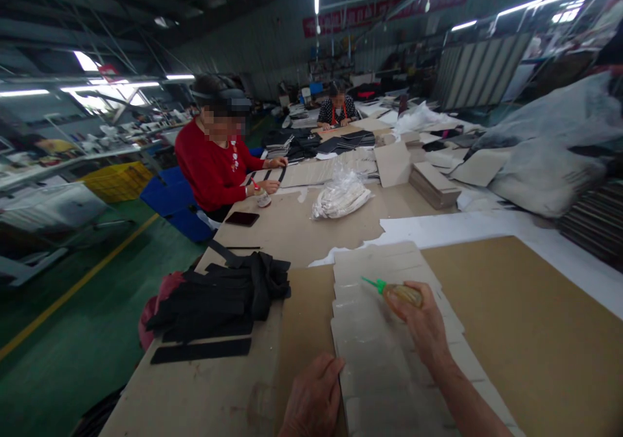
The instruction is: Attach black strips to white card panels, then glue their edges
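A column of overlapping grey boards (374,346) lies in front of me on the table. My right hand (423,317) is wrapped round a glue bottle (402,299) with a green nozzle, tilted over the upper part of the boards and pointing left. At the boards' left edge rests my left hand (315,395), its fingers bent and close together; whether anything is between them is hidden. Black fabric strips (209,300) are piled to the left, with one strip (200,351) lying flat below the pile.
Brown board (530,320) lies at the right. Beyond are a plastic bag of white pieces (341,197), a dark phone (242,219) and stacked cardboard (433,185). A person in red (209,164) works at the left edge; another person (337,109) sits farther back.
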The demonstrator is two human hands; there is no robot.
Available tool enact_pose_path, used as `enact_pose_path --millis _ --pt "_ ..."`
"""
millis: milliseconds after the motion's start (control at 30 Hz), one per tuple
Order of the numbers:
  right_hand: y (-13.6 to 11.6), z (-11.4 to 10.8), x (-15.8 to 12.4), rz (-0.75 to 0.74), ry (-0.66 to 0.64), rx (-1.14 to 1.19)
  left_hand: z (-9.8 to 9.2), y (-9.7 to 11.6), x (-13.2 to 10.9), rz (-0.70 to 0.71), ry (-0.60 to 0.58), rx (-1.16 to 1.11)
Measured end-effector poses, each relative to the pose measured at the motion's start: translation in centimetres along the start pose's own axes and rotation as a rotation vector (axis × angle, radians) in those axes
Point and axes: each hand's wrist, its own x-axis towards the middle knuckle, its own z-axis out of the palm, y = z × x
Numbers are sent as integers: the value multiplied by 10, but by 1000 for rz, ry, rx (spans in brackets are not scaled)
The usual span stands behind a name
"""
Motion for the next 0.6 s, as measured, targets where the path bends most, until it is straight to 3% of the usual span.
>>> enact_pose_path --millis 133,333,600 --pt "17 -25 30 98 145 -5 0 -3 2 33 22 19" --pt "27 -57 77 19 253 -153 4 -8 4 85 70 36" --pt "39 -55 94 -132 228 -255 5 -12 3 137 133 121"
